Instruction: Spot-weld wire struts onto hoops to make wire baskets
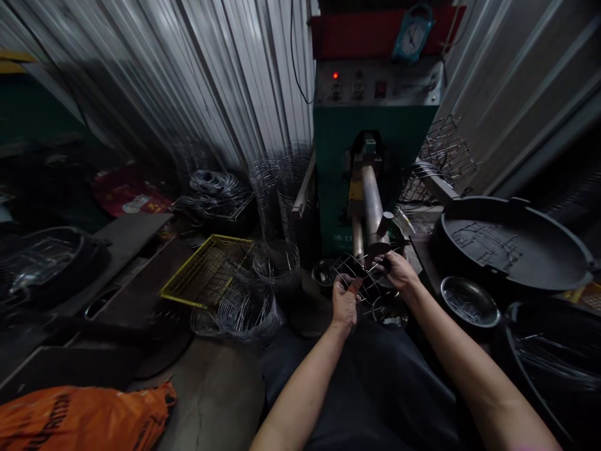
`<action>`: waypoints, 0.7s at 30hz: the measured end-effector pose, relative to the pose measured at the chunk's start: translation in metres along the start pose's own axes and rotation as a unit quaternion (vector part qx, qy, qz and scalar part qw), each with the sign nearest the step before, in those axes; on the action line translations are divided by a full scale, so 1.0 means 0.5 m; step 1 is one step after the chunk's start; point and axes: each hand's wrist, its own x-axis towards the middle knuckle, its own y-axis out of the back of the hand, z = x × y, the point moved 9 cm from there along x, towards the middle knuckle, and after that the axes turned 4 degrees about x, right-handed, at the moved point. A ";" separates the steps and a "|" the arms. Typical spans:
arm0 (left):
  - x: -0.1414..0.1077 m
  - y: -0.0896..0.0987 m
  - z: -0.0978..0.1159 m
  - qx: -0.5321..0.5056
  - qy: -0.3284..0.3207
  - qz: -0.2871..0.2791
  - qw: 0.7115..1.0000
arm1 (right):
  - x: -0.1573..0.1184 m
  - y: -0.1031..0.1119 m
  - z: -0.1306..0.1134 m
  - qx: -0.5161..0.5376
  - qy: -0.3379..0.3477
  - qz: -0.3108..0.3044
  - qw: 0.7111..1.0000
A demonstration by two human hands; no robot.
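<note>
Wire grid (369,283): between both hands' fingers, near the metal arm (372,197); best kept flat.
Left fingers (354,288): pinching its left side.
Right fingers (393,260): grasping its right; best kept clear.

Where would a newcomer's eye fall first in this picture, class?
Probably on the orange bag, lower left, and the yellow basket, left of centre. A red light glows on the machine near the top, left of a blue dial. Near the middle, the left hand and right hand hold a wire grid.
</note>
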 end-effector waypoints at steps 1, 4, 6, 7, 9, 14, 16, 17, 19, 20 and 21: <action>0.000 0.000 0.000 0.000 0.001 0.001 1.000 | 0.001 0.001 0.000 -0.002 0.000 0.003 1.000; 0.002 0.000 0.000 0.002 0.004 0.002 1.000 | 0.000 0.003 0.000 -0.015 0.001 0.021 1.000; 0.003 0.001 -0.003 0.002 0.010 0.004 1.000 | -0.002 0.003 -0.002 -0.024 0.002 0.034 0.999; 0.004 0.002 -0.004 0.002 0.013 0.007 1.000 | -0.002 0.003 -0.002 -0.027 0.003 0.041 0.999; 0.005 0.002 -0.007 0.005 0.020 0.012 1.000 | -0.004 0.002 -0.004 -0.035 0.004 0.055 0.998; 0.008 0.000 -0.006 0.013 0.029 0.025 0.999 | -0.004 0.003 -0.008 -0.053 0.004 0.076 0.996; 0.008 -0.002 -0.005 0.009 0.035 0.024 0.999 | -0.004 0.006 -0.009 -0.058 0.003 0.086 0.995; 0.008 -0.003 -0.006 0.006 0.039 0.026 0.999 | -0.003 0.008 -0.009 -0.060 0.003 0.092 0.994; 0.007 -0.001 -0.006 -0.002 0.042 0.032 0.999 | -0.003 0.012 -0.008 -0.058 0.005 0.098 0.993; 0.007 -0.001 -0.006 -0.006 0.043 0.033 0.999 | -0.002 0.014 -0.007 -0.056 0.008 0.099 0.993; 0.007 -0.002 -0.007 -0.010 0.044 0.029 0.999 | -0.001 0.016 -0.006 -0.054 0.009 0.099 0.994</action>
